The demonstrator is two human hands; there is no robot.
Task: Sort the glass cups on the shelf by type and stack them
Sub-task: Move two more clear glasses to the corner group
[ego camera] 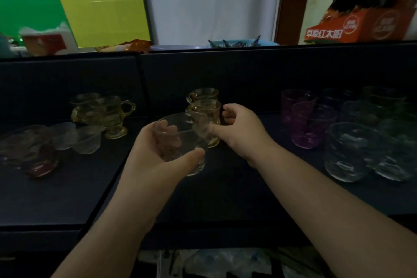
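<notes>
Clear cup [180, 142] is gripped in left hand [153, 156], right hand [239, 128] curled by amber cup [204, 117], grip unclear; amber cup could be knocked over.

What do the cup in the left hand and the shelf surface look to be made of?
Clear cup: apparently glass, glossy; the fingers show through its wall and the base glints. Shelf surface: dark and matte, no reflections; material unclear, perhaps board or fabric-covered.
</notes>
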